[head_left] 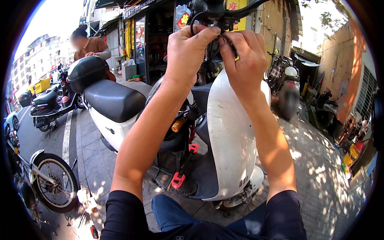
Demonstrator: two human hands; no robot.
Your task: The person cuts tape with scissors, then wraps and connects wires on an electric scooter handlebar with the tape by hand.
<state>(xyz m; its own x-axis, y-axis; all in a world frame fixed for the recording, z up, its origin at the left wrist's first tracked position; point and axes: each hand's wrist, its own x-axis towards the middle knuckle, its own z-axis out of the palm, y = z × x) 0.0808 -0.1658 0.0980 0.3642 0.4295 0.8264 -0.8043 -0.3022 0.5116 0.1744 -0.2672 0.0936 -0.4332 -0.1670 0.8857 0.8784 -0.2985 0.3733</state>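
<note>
Both my arms reach up to the handlebar of a white scooter, where dark cables and fittings hang. My left hand is closed, thumb and index finger pinched together just beneath the bar. Close beside it, fingertips almost meeting, my right hand is pinched shut too. Whatever lies between the fingertips is too small and hidden to name. Below my hands stands the scooter's scuffed white front panel. Its black seat is to the left. An orange-brown cylindrical grip shows beneath my left forearm.
Red plastic pieces sit low near the footboard. A person stands behind the black top box. A motorcycle wheel is at lower left. Parked scooters line the road, and another motorcycle stands at right.
</note>
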